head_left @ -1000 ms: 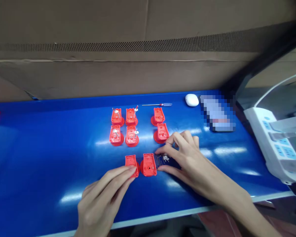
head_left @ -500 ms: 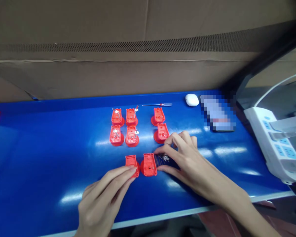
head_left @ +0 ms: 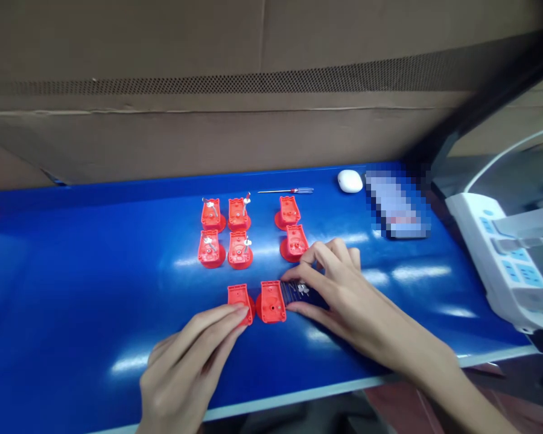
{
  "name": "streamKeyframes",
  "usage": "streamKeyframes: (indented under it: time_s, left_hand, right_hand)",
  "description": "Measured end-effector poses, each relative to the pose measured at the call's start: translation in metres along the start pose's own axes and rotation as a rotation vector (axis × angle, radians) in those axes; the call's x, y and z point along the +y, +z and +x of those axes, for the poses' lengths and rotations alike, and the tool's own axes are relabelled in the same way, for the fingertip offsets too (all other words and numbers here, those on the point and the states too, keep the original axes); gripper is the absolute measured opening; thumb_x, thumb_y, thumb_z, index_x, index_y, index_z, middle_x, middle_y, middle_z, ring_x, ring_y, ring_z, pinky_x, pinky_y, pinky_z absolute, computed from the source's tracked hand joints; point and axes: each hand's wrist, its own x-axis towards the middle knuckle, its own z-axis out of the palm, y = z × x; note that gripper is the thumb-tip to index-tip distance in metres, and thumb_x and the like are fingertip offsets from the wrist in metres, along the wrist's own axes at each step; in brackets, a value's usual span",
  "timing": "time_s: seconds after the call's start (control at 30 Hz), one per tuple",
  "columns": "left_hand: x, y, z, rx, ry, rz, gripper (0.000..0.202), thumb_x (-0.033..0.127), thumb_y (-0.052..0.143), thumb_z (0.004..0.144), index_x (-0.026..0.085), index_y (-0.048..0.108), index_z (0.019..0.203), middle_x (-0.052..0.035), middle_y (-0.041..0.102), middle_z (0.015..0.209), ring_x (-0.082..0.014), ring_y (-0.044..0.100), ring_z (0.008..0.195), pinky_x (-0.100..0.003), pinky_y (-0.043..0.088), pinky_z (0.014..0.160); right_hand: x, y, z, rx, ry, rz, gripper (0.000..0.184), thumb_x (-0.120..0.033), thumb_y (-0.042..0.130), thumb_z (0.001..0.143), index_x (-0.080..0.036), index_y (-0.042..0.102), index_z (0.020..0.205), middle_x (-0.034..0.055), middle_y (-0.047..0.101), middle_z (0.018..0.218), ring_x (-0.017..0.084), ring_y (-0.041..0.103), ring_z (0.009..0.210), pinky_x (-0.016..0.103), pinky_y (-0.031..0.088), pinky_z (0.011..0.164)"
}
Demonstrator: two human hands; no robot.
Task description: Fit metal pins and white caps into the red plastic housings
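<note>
My left hand (head_left: 187, 361) sits at the lower middle, its fingertips on the near end of a red plastic housing (head_left: 239, 303). My right hand (head_left: 344, 289) grips a dark ribbed part with small metal pieces (head_left: 296, 292), holding it against the side of a second red housing (head_left: 271, 302). Farther back stand several similar red housings on round red bases, such as one (head_left: 238, 214) in the back row. Some of them carry small metal pins. The hands hide part of the dark piece.
The parts stand on a glossy blue tabletop (head_left: 95, 283) backed by a cardboard wall (head_left: 208, 132). A small screwdriver (head_left: 286, 190) lies at the back, near a white oval object (head_left: 350, 181) and a pixelated blurred item (head_left: 396, 205). A white power strip (head_left: 502, 253) stands at right.
The whole view has shifted slightly left. My hands and the two near parts have stayed in about the same positions relative to each other.
</note>
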Motion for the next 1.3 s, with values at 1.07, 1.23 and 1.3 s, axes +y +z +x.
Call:
streamKeyframes:
  time_s: [1.07, 1.23, 1.3]
  left_hand:
    - [0.0, 0.001, 0.0, 0.016, -0.008, 0.021, 0.036, 0.008, 0.078, 0.103, 0.028, 0.081, 0.132, 0.0008, 0.087, 0.125, -0.0166, 0.085, 0.098, -0.027, 0.067, 0.088]
    - [0.003, -0.005, 0.0, -0.003, -0.066, -0.034, 0.042, 0.008, 0.083, 0.098, 0.031, 0.081, 0.133, -0.0003, 0.086, 0.125, -0.0163, 0.083, 0.088, -0.029, 0.067, 0.083]
    - [0.007, -0.007, 0.002, 0.035, -0.093, -0.093, 0.041, 0.008, 0.085, 0.096, 0.031, 0.082, 0.13, -0.0009, 0.085, 0.125, -0.0139, 0.079, 0.081, -0.027, 0.065, 0.074]
  right_hand:
    - [0.0, 0.0, 0.0, -0.007, -0.08, 0.053, 0.028, -0.04, 0.059, 0.115, -0.021, 0.067, 0.134, 0.0141, 0.062, 0.127, 0.033, 0.052, 0.114, 0.059, 0.054, 0.098]
    - [-0.001, -0.008, -0.004, 0.026, -0.06, 0.091, 0.027, -0.041, 0.059, 0.115, -0.025, 0.069, 0.135, 0.0116, 0.063, 0.123, 0.031, 0.054, 0.113, 0.056, 0.053, 0.101]
    - [-0.001, -0.013, -0.008, 0.056, -0.04, 0.103, 0.027, -0.042, 0.061, 0.114, -0.027, 0.069, 0.135, 0.0105, 0.063, 0.121, 0.03, 0.055, 0.112, 0.057, 0.052, 0.102]
